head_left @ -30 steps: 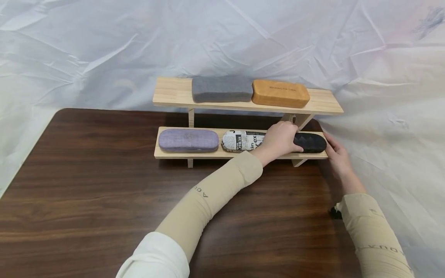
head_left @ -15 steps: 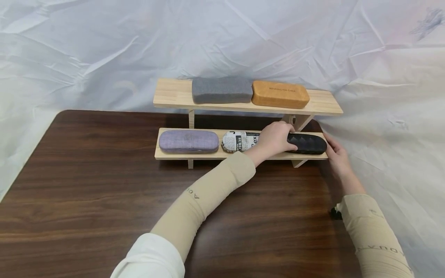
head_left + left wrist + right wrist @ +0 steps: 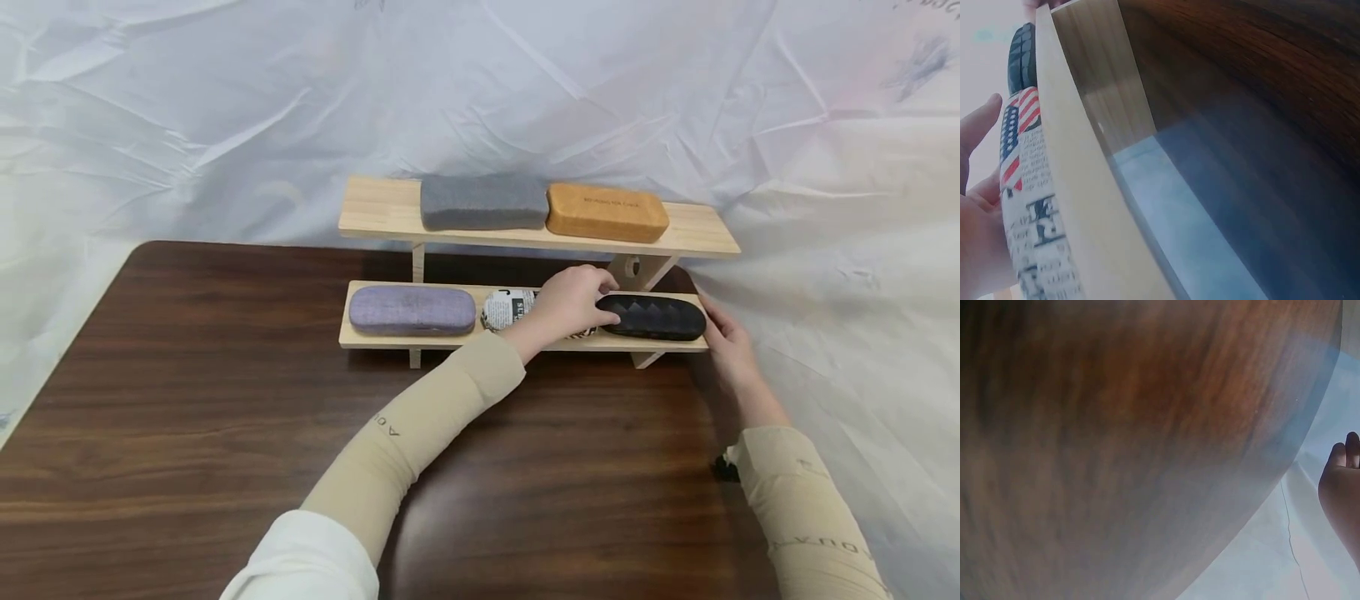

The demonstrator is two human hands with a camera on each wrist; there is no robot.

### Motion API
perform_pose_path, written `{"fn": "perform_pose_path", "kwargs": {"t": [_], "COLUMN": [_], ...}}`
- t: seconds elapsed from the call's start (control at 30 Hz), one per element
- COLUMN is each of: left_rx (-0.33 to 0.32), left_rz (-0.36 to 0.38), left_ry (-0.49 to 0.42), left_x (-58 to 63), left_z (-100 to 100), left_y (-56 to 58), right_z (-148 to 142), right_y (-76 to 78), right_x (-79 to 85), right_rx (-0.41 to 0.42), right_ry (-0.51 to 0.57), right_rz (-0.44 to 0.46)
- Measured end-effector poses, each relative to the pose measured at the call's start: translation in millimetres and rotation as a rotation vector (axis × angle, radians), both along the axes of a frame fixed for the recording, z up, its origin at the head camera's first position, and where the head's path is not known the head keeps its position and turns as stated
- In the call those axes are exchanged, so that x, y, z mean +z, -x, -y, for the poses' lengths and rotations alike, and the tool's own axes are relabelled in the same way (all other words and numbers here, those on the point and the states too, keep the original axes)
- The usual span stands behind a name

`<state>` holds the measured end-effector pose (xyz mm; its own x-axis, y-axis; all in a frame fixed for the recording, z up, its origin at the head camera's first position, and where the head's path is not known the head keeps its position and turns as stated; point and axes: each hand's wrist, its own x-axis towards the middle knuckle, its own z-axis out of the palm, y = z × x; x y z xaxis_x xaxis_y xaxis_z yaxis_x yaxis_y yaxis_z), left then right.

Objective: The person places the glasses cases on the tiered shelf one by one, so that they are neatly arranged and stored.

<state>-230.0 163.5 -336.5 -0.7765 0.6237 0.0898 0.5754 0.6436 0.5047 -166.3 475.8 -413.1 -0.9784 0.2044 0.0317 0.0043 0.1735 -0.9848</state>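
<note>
Over the middle of the lower wooden shelf [image 3: 341, 337], my left hand [image 3: 566, 304] covers part of a newsprint-patterned glasses case [image 3: 504, 308]. Its thumb and fingers are spread at the left end of a black quilted glasses case [image 3: 654, 317]. In the left wrist view the thumb stands apart from the newsprint case [image 3: 1038, 206], which lies along the shelf edge. My right hand [image 3: 733, 357] rests its extended fingers against the right end of the lower shelf, beside the black case. A purple glasses case [image 3: 412, 310] lies at the shelf's left end.
On the upper shelf [image 3: 382, 204] lie a grey glasses case [image 3: 483, 202] and an orange-brown one [image 3: 607, 212]. The two-tier stand is at the back of a dark wooden table [image 3: 187, 417]. White crinkled sheeting [image 3: 225, 100] hangs behind and to the right.
My left hand has slid left off the black case, uncovering its left end and covering more of the newsprint case. The right hand stays at the shelf end. The head view has shifted slightly.
</note>
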Motion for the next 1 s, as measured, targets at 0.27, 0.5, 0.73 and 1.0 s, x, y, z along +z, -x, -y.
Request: {"fn": "perform_pose_path", "kwargs": {"t": [0.27,0.5,0.73,1.0], "left_rx": [-0.053,-0.084,-0.071,-0.045], "left_rz": [-0.037,-0.077,-0.104,-0.208], "left_ry": [-0.082,-0.129,-0.167,-0.205], "left_x": [1.8,2.3,2.2,-1.3], "left_z": [29,65,105,162], "left_y": [-8.8,-14.7,-23.2,-40.3], "right_z": [-1,1,0,3], "right_y": [0.1,4.1,11.8,-5.2], "right_x": [-2.1,-2.6,2.4,23.0], "right_rx": [-0.004,0.017,0.037,0.0], "right_ry": [-0.048,-0.054,-0.086,-0.384], "right_rz": [0.003,0.001,0.008,0.077]}}
